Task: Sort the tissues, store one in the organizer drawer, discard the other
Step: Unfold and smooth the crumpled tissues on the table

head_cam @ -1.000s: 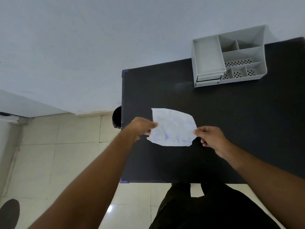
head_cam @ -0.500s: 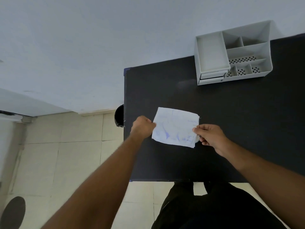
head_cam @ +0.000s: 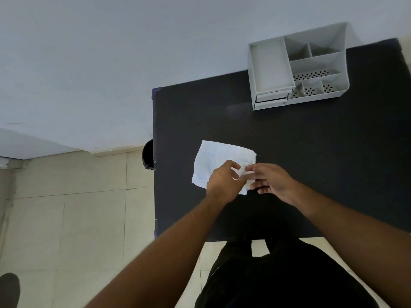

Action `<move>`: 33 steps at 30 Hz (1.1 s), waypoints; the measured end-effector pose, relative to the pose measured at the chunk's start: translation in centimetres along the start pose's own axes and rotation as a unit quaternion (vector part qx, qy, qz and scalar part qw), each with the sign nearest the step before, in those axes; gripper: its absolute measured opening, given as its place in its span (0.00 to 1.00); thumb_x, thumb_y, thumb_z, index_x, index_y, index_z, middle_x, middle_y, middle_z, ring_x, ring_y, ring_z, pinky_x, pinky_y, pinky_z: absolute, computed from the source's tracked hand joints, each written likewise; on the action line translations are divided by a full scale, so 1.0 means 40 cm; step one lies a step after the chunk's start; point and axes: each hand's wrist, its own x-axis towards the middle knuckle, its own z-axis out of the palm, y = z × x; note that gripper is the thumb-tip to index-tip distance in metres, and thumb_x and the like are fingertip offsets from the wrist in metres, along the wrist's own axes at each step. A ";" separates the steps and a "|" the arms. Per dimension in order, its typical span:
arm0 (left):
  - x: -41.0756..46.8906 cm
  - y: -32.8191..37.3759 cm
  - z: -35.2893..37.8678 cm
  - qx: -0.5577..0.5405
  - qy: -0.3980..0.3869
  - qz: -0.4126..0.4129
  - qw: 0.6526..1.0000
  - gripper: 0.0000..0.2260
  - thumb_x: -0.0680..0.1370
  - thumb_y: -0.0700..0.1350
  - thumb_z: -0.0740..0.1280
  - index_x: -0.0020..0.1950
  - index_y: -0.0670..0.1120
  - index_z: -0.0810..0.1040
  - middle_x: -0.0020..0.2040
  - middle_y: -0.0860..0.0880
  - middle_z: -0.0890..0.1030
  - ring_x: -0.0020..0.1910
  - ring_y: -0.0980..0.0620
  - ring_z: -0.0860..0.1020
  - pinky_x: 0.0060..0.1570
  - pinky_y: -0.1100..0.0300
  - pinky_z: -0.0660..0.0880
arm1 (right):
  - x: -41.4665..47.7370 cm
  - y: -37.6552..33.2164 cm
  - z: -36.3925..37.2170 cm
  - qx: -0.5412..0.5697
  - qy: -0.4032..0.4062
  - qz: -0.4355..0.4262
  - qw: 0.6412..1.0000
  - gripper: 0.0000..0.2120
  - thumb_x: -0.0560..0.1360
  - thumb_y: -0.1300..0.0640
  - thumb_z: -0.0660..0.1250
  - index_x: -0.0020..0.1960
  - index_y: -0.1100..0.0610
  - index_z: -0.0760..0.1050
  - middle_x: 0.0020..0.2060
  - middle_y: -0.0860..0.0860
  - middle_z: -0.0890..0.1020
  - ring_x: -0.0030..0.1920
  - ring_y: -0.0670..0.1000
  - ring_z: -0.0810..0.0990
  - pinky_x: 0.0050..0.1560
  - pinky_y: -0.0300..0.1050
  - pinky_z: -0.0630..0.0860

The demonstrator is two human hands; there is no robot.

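Note:
A white tissue (head_cam: 219, 155) with faint blue print lies over the middle of the black table (head_cam: 311, 152). My left hand (head_cam: 223, 180) pinches the tissue near its right part. My right hand (head_cam: 272, 181) meets it there, fingertips on the same fold of tissue. The lower right corner of the tissue is hidden under both hands. A grey desk organizer (head_cam: 298, 67) stands at the table's far edge, its two small drawers (head_cam: 271, 99) shut at the front left. Only one tissue is in view.
A dark round bin (head_cam: 148, 154) sits on the tiled floor just off the table's left edge. A pale wall runs behind the table. My dark-clothed legs (head_cam: 278, 276) stand at the near edge.
My left hand has moved right across the tissue and now meets my right hand at the tissue's right side. The tissue's left edge is free and it has settled lower on the table.

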 end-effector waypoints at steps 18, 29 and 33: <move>0.037 -0.019 0.016 -0.081 0.008 -0.058 0.995 0.05 0.76 0.50 0.71 0.48 0.50 0.80 0.48 0.52 0.83 0.46 0.54 0.82 0.35 0.63 0.72 | 0.100 0.062 0.027 -0.225 0.209 -0.005 0.952 0.06 0.74 0.47 0.71 0.42 0.47 0.80 0.42 0.46 0.84 0.43 0.48 0.82 0.44 0.46 0.80; 0.058 0.016 -0.001 -0.001 -0.070 -0.054 0.996 0.07 0.76 0.49 0.68 0.49 0.46 0.79 0.52 0.51 0.80 0.50 0.53 0.78 0.38 0.63 0.72 | 0.084 0.067 0.000 -0.157 0.257 -0.071 0.951 0.06 0.75 0.51 0.67 0.51 0.51 0.74 0.39 0.44 0.79 0.43 0.48 0.81 0.43 0.49 0.81; 0.077 0.038 -0.012 0.007 -0.096 -0.055 0.994 0.07 0.77 0.49 0.67 0.50 0.46 0.77 0.50 0.50 0.80 0.47 0.53 0.78 0.38 0.61 0.74 | 0.091 0.057 -0.011 -0.130 0.232 -0.134 0.955 0.11 0.77 0.44 0.67 0.56 0.47 0.77 0.43 0.40 0.80 0.46 0.45 0.81 0.48 0.47 0.81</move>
